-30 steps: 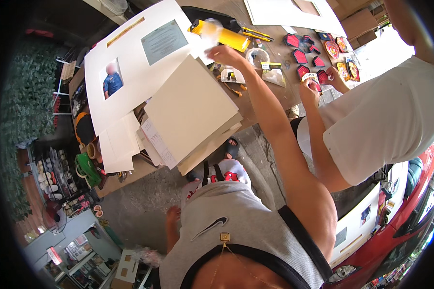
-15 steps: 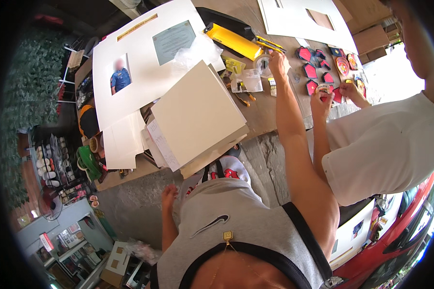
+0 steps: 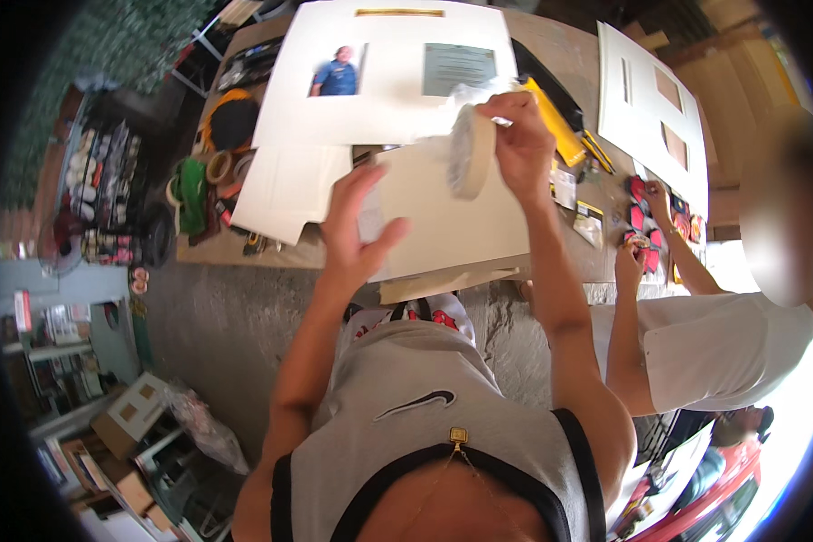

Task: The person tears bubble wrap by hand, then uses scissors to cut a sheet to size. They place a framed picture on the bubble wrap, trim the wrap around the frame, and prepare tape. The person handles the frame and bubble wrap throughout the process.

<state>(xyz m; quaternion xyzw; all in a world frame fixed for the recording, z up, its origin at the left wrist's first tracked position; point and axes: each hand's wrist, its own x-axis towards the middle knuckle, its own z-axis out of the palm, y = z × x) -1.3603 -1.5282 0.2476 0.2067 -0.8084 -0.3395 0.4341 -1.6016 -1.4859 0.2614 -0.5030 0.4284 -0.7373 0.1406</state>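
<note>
Left grip [image 3: 357, 226]: spread, thumb well apart from the fingers, raised over the left part of the cream boards [image 3: 434, 235].
Cream boards: stacked at the near edge of the tabletop [image 3: 565, 36], partly hidden by hands.
Right grip [image 3: 526, 144]: pinching the upper rim of the tape roll [image 3: 481, 172].
Tape roll's look: on edge above the stack, cream outside, slightly blurred.
Left side: loose white sheet [image 3: 289, 190], green dispenser [image 3: 190, 194].
Right side: a co-worker's hand [image 3: 631, 259] among red-and-black pieces [image 3: 637, 215].
Behind the roll: crumpled clear plastic [image 3: 465, 95], partly blocked from view; whether they touch, I cannot tell.
Beyond: white mat [image 3: 393, 99] bearing a portrait [image 3: 336, 79] and grey document [image 3: 461, 68]; yellow case [image 3: 560, 131] beside a black tray [image 3: 542, 72].
Far right: white board with cutouts [image 3: 646, 113].
</note>
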